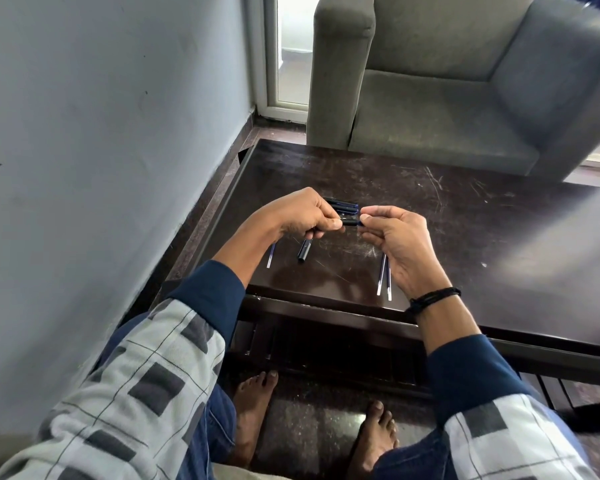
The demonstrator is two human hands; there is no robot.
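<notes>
fingers (331, 223) of left hand (302, 214) and right hand (400, 244) pinch opposite ends of the pen piece (351, 222) between them.

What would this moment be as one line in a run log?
left hand: pinches pen | right hand: pinches pen's other end | pen: held over table | on table: black barrel, three refills, more pens

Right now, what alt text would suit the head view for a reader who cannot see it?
A seated person's left hand and right hand hold the two ends of a dark pen above a dark table. Loose refills, a black pen part and spare pens lie on it.
</notes>
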